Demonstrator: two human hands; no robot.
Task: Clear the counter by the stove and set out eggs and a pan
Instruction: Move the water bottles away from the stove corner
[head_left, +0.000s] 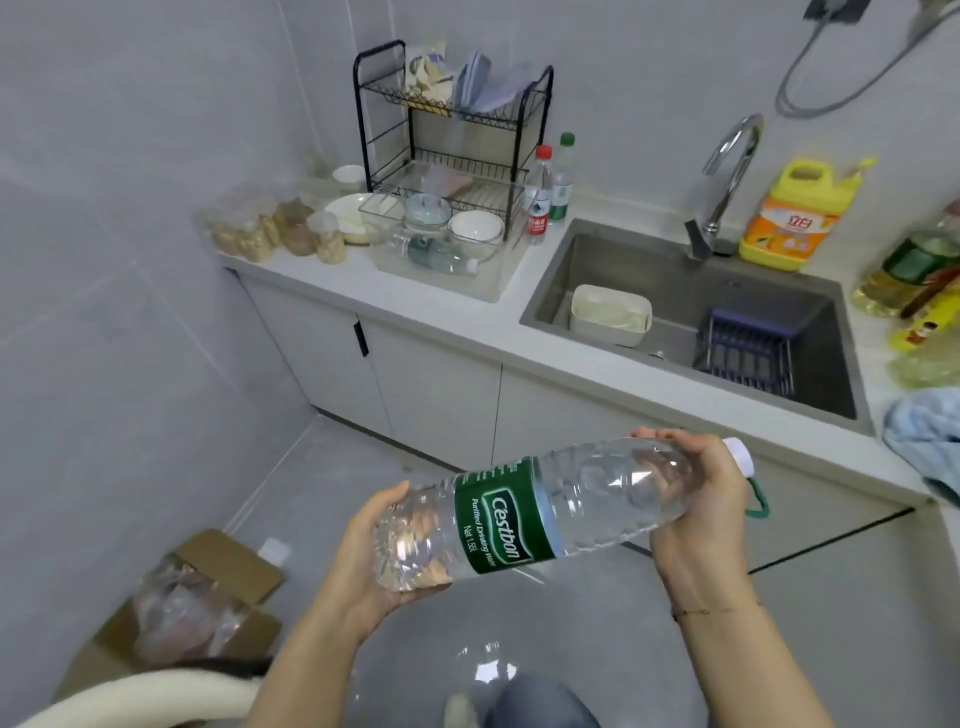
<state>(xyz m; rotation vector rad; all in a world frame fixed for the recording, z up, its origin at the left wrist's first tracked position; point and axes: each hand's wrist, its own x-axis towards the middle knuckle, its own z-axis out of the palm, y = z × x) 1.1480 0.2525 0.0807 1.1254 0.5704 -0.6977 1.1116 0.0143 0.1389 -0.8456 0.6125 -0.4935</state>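
Head view, kitchen corner. Bottle (561, 506), large, clear plastic, green label, white cap, held nearly level above the floor, in front of the counter (467, 332) and clear of it; cap end to the right. Left hand (374, 551) cups the ribbed base from below, fingers curled round it; right hand (696, 499) wraps the shoulder just below the cap, fingers clamped on the bottle. Contents: apparently empty or nearly so, hence probably light; thin walls likely to dent under a hard squeeze, and smooth plastic may slip if wet; firmest holds are judged to be the neck and the ribbed base, as taken here. Sink (691, 332) holds a white tub (610, 314) and a dark basket (743, 353); dish rack (452, 150) stands left of it; a cardboard box (208, 587) sits on the floor at lower left.
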